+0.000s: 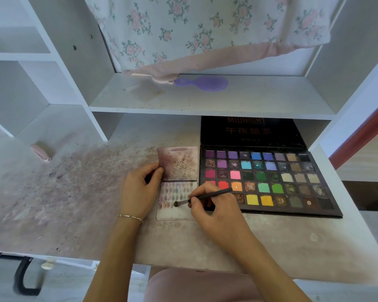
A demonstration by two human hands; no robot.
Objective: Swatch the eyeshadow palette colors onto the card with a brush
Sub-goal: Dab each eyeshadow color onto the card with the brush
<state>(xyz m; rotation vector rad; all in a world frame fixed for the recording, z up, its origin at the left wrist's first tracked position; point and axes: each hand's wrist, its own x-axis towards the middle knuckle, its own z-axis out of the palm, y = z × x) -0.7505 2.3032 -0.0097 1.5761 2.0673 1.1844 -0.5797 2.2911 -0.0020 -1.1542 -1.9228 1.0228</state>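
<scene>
From the head view, your right hand [214, 205] pinches the brush [202, 196] low on its dark handle, fingers curled round it. The handle slants up to the right across the lower left corner of the eyeshadow palette [268, 182], and the bristle tip points left and down, touching the card [175, 195] just left of your fingertips, at the lower edge of the rows of small colour swatches.

Your left hand [140, 190] sits on the card's left side, thumb and fingers curled over the edge of a stained flap [178, 163] that stands up behind the swatched part; it grips that flap.

The card lies flat on the powder-stained desk [79, 192], between your 2 hands, its right edge just beside the palette. The palette lies open to the right of the card, its black lid [252, 131] propped back under the shelf [205, 99]. On that shelf a purple hairbrush [203, 83] lies below a hanging floral cloth [205, 29].
</scene>
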